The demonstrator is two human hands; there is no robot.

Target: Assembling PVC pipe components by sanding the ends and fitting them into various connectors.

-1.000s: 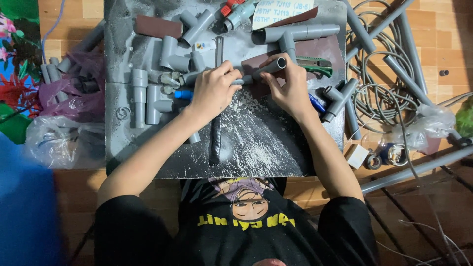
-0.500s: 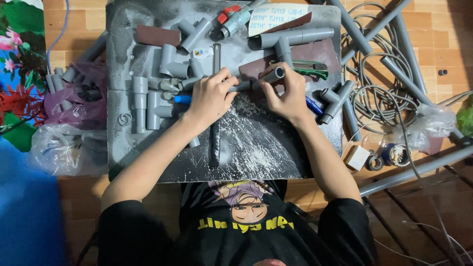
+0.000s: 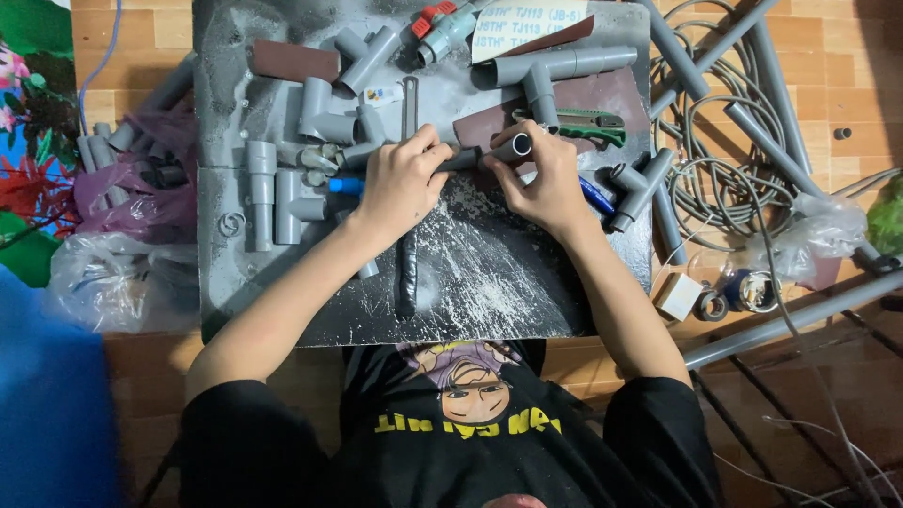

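Both hands, left hand (image 3: 403, 183) and right hand (image 3: 541, 179), close around one grey pipe (image 3: 499, 150).

Grey pipe fittings (image 3: 273, 193) lie on a dark board (image 3: 489, 282) dusted with white shavings.

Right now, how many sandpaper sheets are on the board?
3: one top left, one under the T-pipe right of centre, one tucked under the label card at top. Others may be hidden.
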